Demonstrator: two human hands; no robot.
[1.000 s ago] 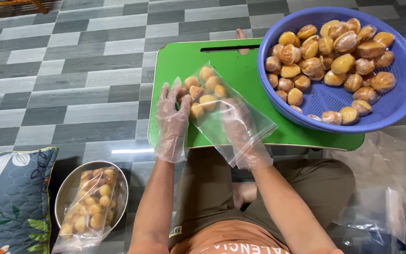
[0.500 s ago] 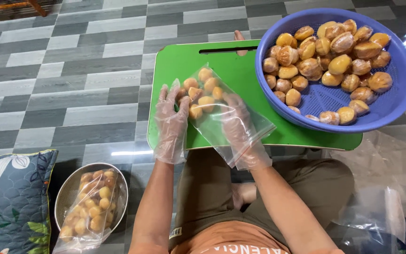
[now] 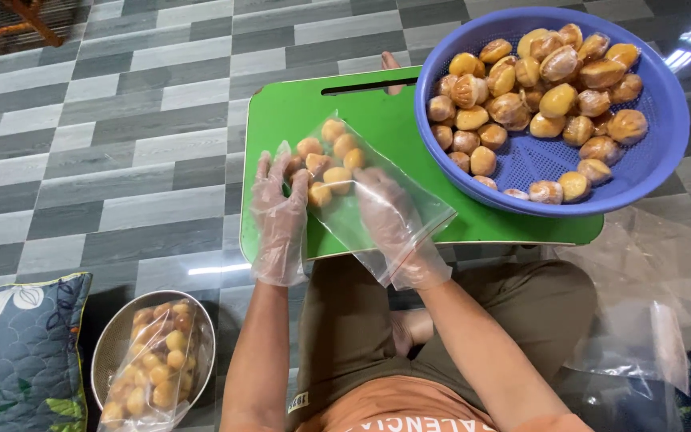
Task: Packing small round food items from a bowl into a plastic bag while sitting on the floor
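A clear plastic bag holding several small golden buns lies on a green lap tray. My left hand, in a thin clear glove, presses flat against the bag's left side by the buns. My right hand, also gloved, lies on top of the bag near its open end. Both hands hold the bag down on the tray. A blue perforated basket heaped with the same buns sits on the tray's right side.
A metal bowl with a filled bag of buns stands on the tiled floor at lower left, beside a patterned cushion. Loose clear plastic bags lie on the floor at right. My legs are under the tray.
Both hands stay on the bag; they have shifted only slightly, with the view drifting a little.
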